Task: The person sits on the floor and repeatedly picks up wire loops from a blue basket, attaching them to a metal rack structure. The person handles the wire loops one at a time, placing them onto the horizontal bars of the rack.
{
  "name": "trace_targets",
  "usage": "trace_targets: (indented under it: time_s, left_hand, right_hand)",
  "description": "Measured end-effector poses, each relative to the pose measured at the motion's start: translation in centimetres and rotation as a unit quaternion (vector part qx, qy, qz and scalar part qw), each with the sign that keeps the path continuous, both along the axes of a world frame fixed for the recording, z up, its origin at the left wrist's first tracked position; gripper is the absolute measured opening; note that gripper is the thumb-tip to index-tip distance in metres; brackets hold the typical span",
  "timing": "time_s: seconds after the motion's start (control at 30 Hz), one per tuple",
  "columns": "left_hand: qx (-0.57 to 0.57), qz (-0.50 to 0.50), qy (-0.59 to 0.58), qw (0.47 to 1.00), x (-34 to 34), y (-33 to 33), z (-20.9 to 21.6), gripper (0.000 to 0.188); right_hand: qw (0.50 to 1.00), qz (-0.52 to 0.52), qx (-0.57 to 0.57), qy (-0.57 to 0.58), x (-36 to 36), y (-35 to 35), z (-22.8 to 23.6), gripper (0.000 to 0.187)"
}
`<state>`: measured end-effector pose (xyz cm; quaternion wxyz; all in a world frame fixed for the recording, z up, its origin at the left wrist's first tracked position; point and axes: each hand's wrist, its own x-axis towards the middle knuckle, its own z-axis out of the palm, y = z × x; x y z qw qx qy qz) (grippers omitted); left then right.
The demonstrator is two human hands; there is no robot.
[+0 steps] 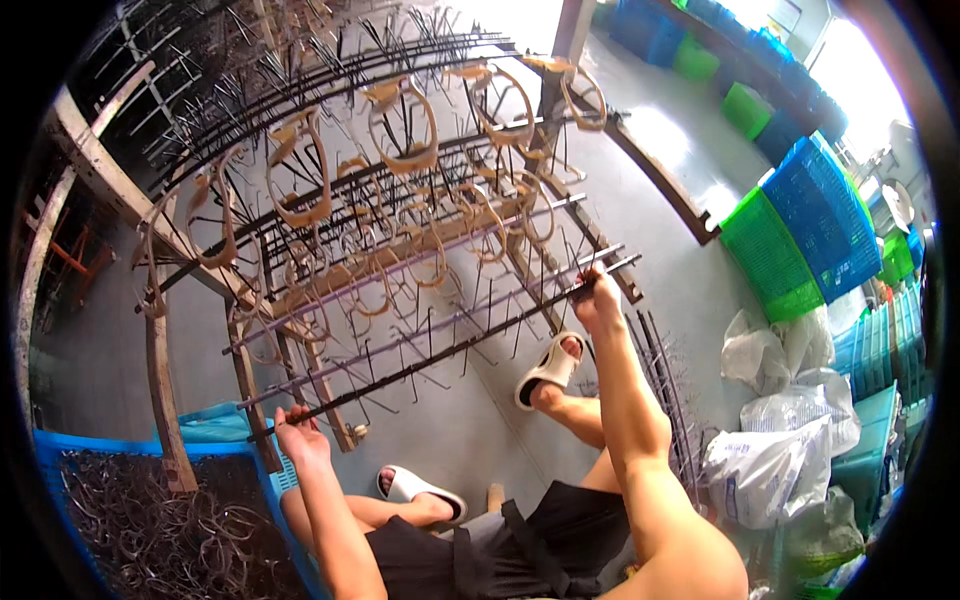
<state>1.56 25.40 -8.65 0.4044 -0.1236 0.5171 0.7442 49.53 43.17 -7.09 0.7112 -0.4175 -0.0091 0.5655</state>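
A long black rod (450,350) with thin wire hooks along it slants across in front of me. Near its lower left end my left hand (300,437) closes its fingers round it. My right hand (597,298) grips the same rod close to its upper right end. Just beyond lie similar rods with hooks, some purplish, resting across the arms of a rack (165,390). Brown open rings (428,150) hang from the rack's farther rods. No ring shows on the rod in my hands.
At lower left stands a blue crate (60,440) full of tangled dark loops. Several hooked rods (660,370) lean beside my right forearm. White plastic bags (770,455) and teal baskets (870,450) line the right side; a green and blue basket stack (775,245) stands farther off.
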Motion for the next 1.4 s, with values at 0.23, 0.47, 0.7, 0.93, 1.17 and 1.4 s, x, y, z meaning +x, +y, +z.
trace_targets:
  time_s: [0.23, 0.47, 0.7, 0.93, 1.17, 1.4]
  left_hand:
    - [-0.001, 0.032, 0.027, 0.999, -1.3, -0.2, -0.2, 0.021]
    - [0.032, -0.016, -0.015, 0.999, -1.7, 0.4, -0.5, 0.020]
    - [0.242, -0.130, -0.036, 0.961, -2.3, -0.5, -1.1, 0.027]
    - [0.349, -0.227, -0.008, 0.909, 1.6, -4.8, 2.7, 0.017]
    - [0.119, -0.107, -0.166, 0.973, 7.9, -9.8, -1.9, 0.023]
    - [-0.111, -0.171, -0.088, 0.975, 1.5, -2.4, -9.9, 0.018]
  right_hand:
    - [0.997, 0.071, -0.002, 0.006, -0.7, -0.6, 0.8, 0.024]
    - [0.998, 0.055, 0.012, 0.015, 0.0, 1.3, -1.6, 0.023]
    - [0.996, 0.040, 0.065, 0.055, 0.8, -0.9, 0.8, 0.024]
    - [0.983, 0.090, 0.158, -0.003, 8.8, -10.4, 2.7, 0.031]
    - [1.000, 0.007, 0.000, -0.014, 15.2, -15.2, -1.1, 0.028]
    - [0.976, -0.028, -0.215, -0.007, 6.4, -8.9, -10.8, 0.030]
